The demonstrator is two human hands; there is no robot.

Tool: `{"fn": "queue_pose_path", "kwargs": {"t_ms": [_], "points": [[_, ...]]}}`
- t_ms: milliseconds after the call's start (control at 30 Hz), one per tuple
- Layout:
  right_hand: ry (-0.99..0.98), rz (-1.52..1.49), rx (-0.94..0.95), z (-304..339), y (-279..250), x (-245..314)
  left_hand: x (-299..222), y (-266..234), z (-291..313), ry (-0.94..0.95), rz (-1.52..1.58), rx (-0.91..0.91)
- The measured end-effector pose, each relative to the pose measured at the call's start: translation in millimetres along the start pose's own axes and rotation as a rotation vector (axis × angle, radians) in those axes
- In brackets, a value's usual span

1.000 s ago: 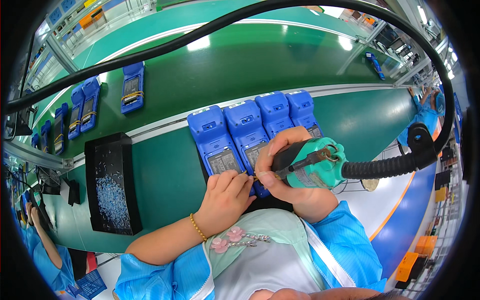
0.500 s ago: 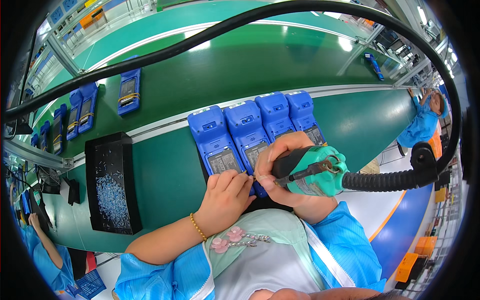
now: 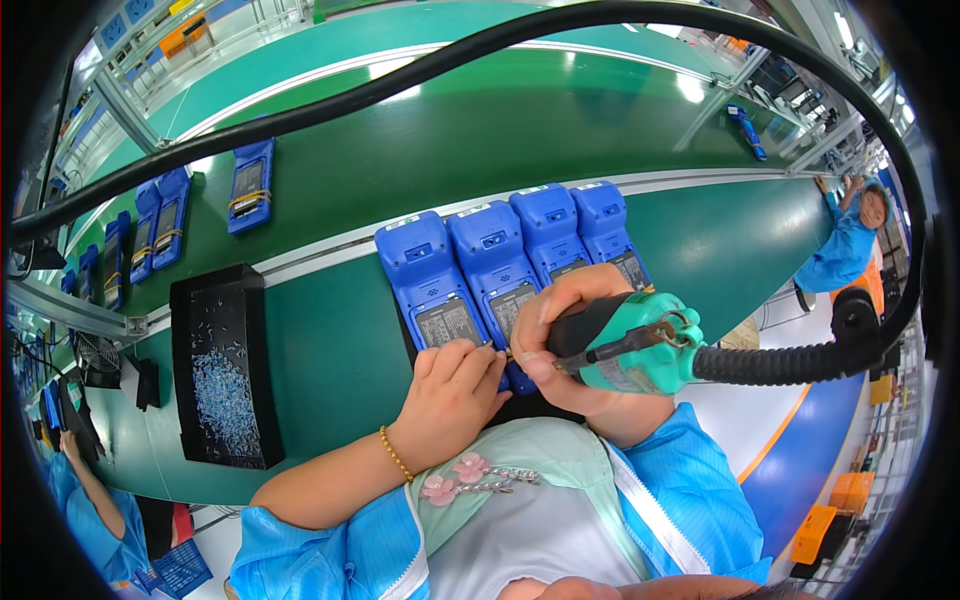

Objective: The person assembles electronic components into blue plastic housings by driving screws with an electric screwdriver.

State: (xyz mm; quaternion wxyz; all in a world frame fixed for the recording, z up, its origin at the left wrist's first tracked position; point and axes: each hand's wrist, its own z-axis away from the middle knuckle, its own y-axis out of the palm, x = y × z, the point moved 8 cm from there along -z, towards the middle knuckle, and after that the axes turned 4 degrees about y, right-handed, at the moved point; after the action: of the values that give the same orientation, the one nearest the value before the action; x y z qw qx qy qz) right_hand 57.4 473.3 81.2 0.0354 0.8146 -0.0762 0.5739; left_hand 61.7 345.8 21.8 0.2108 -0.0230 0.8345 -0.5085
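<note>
My right hand [image 3: 565, 340] is wrapped round a green and black electric screwdriver [image 3: 645, 350], whose tip lies low over the row of blue handheld terminals. Beside it, my left hand [image 3: 452, 392] rests on the lower end of the terminals, thumb and fingertips drawn together close to the screwdriver's tip. Whatever is between those fingertips is too small to make out. Four-sided labels show on the leftmost blue terminal [image 3: 420, 270] and on the second terminal [image 3: 492, 255]. A third terminal [image 3: 547, 225] and another terminal [image 3: 603, 215] stand to their right, partly hidden by my right hand.
A black tray [image 3: 225, 400] of small blue and silver screws sits left on the green bench. Past a metal rail, a green conveyor belt [image 3: 430, 130] carries several blue terminals with yellow bands. A thick black cable [image 3: 400, 80] arches overhead. Co-workers sit at far left and right.
The terminals on the belt have shifted slightly left. The back end of the screwdriver has tipped a little to the right. My left hand has stayed in place.
</note>
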Motion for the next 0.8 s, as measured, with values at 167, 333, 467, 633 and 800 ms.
{"fn": "queue_pose_path", "kwargs": {"t_ms": [167,333,467,633,800], "points": [[0.07,-0.122,-0.037,0.1,-2.7,16.6,-2.5,0.9,-2.0,0.015,-0.023,0.019],[-0.058,-0.066,-0.103,-4.8,-36.4,35.6,-5.9,-0.7,-4.6,-0.057,-0.045,0.016],[-0.188,0.127,-0.121,-6.7,-61.1,30.8,-24.3,-2.8,-21.3,-0.006,-0.075,0.043],[-0.213,-0.024,-0.039,-5.9,-61.0,17.7,-58.3,20.5,-34.8,0.392,-0.16,0.094],[-0.111,-0.153,-0.17,-3.0,-69.8,3.4,-60.6,36.3,-43.1,0.356,-0.161,0.179]]}}
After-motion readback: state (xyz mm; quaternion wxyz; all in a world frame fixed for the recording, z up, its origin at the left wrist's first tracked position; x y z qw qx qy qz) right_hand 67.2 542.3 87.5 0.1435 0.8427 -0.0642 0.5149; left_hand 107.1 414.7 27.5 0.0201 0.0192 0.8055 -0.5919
